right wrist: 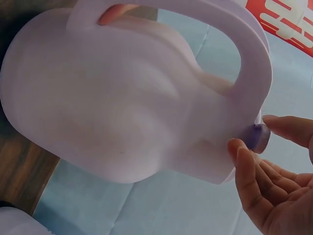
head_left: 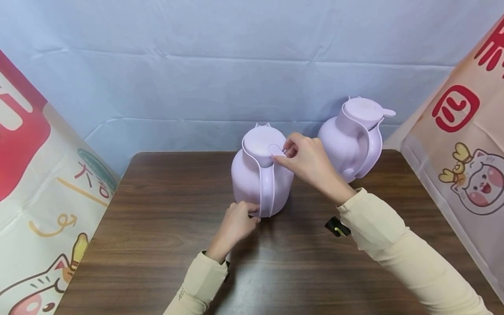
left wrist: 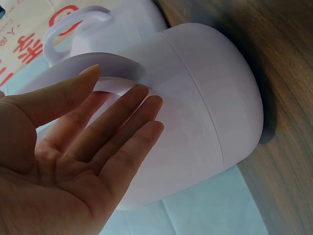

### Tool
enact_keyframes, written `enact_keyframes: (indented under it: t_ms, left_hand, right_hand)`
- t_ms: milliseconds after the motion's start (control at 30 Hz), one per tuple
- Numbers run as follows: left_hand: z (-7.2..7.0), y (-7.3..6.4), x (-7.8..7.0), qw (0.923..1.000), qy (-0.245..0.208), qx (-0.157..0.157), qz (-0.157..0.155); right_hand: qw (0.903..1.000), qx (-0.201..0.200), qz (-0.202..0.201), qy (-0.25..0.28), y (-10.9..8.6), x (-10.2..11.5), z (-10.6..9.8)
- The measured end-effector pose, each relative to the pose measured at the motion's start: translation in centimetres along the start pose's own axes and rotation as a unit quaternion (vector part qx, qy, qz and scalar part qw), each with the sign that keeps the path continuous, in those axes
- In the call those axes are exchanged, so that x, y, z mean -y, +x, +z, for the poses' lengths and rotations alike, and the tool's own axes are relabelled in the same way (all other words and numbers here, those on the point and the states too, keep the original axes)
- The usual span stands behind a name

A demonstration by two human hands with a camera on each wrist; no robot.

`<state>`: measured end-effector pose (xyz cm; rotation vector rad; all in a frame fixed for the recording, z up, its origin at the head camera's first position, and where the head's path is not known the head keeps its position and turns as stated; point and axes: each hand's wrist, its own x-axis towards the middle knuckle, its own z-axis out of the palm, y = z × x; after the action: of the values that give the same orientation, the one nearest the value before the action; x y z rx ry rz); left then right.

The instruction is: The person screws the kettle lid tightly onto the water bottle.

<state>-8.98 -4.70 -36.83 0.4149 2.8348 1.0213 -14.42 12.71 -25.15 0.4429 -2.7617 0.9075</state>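
A lilac thermos jug (head_left: pixel 246 179) stands upright, its handle (head_left: pixel 267 188) facing the person. Its round lid (head_left: pixel 260 139) sits on the neck, with a flat tab (head_left: pixel 277 150) pointing to the lower right. My right hand (head_left: pixel 309 159) pinches that tab between thumb and fingers; the tab's purple end (right wrist: pixel 261 138) shows between them in the right wrist view. My left hand (head_left: pixel 236 223) is at the handle's lower end. In the left wrist view its fingers (left wrist: pixel 129 110) are loosely extended beside the handle, the palm uncurled; one finger is partly hidden behind the handle.
A second lilac jug (head_left: pixel 334 138) stands behind to the right, its lid tab pointing right. Both are on a dark wooden table (head_left: pixel 165 197). Pale blue cloth (head_left: pixel 197 87) hangs behind; printed cloths flank both sides. Black straps (head_left: pixel 337 227) show at my wrists.
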Motion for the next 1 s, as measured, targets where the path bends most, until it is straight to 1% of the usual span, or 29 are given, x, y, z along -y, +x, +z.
enact_keyframes:
  t_ms: [133, 333, 433, 533, 667, 733, 800, 867, 1000]
  left_hand:
    - [0.0, -0.1, 0.1, 0.9999, -0.004, -0.012, 0.006]
    - [0.0, -0.2, 0.5, 0.9998, -0.003, -0.021, -0.001]
    - [-0.1, -0.3, 0.8, 0.9997, -0.006, -0.022, -0.011]
    - [-0.1, -0.3, 1.0, 0.9995, -0.01, -0.021, -0.023]
    - [-0.1, -0.3, 1.3, 0.9994, -0.009, -0.019, -0.027]
    - [0.0, -0.3, 1.4, 0.9993, -0.008, -0.021, -0.028]
    - [0.1, -0.3, 1.6, 0.9992, -0.009, -0.024, -0.031]
    - [0.2, -0.3, 1.8, 0.9989, -0.011, -0.025, -0.037]
    - [0.5, -0.2, 2.4, 0.9983, -0.016, -0.024, -0.05]
  right_hand:
    - [0.9999, 0.01, 0.008, 0.01, -0.5, -0.3, 0.1]
    - [0.9991, 0.033, 0.012, 0.025, -1.2, -0.8, 0.3]
    - [0.9979, 0.063, 0.002, 0.018, -1.6, -1.2, 0.5]
    - [0.9934, 0.112, -0.024, -0.004, -2.1, -1.7, 0.9]
    - [0.9813, 0.177, -0.071, -0.024, -2.9, -2.4, 1.9]
    - [0.9762, 0.2, -0.082, -0.02, -3.4, -2.7, 2.5]
    - [0.9729, 0.217, -0.079, -0.004, -3.8, -3.0, 3.1]
    - [0.9712, 0.226, -0.074, 0.011, -4.2, -3.1, 3.6]
    - [0.9714, 0.225, -0.066, 0.038, -4.9, -3.4, 4.8]
